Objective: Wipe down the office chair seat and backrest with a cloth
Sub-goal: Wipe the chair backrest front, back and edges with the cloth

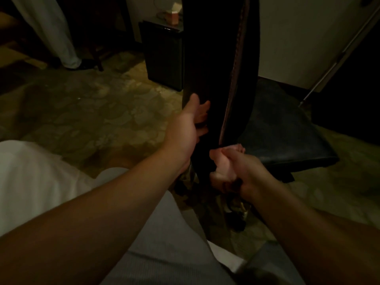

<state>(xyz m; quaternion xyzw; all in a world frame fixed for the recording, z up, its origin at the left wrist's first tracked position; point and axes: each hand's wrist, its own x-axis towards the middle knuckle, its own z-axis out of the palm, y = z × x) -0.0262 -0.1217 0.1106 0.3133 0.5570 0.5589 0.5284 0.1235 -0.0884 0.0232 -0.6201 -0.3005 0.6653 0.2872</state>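
At the backrest's (207,58) lower edge, our two hands work: left hand (190,128) grips the backrest, right hand (244,171) clutches one cloth (221,163).

Dim light. Backrest (207,58): dark, smooth, leather-like, matt, with a stitched seam along its edge. Seat (287,128): same dark covering, faint sheen, slightly creased. Cloth (224,167): pale pink, soft, bunched. Carpet (92,112): patterned pile, matt. Cabinet (162,56): black, smooth. Rod (339,52): bare metal, glossy.
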